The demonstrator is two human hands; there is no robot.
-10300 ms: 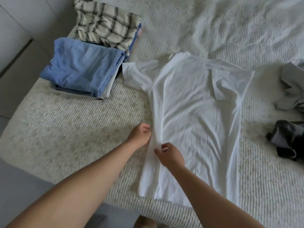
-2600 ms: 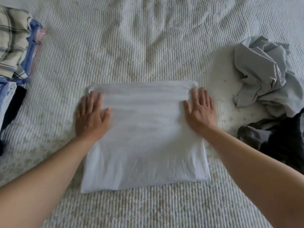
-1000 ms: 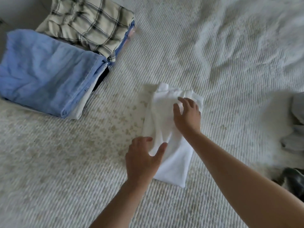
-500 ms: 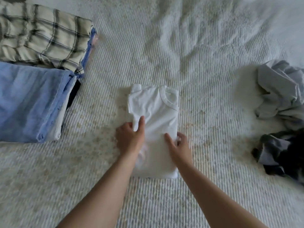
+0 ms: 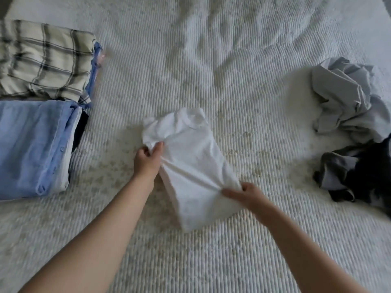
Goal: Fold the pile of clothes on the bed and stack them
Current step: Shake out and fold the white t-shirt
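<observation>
The folded white T-shirt (image 5: 190, 166) is being pinched at its left edge by the left hand (image 5: 147, 160) and at its right edge by the right hand (image 5: 246, 194), each grip clamped on cloth, mid-bed (image 5: 211, 60), between folded stacks (image 5: 36, 144) left and crumpled clothes (image 5: 347, 98) right.

My left hand (image 5: 147, 160) pinches the folded white T-shirt (image 5: 190, 166) at its left edge; my right hand (image 5: 246, 194) pinches its right edge. Shirt lies tilted on the bed (image 5: 211, 60). Folded stacks (image 5: 40, 102) left, unfolded clothes (image 5: 351, 127) right.
</observation>
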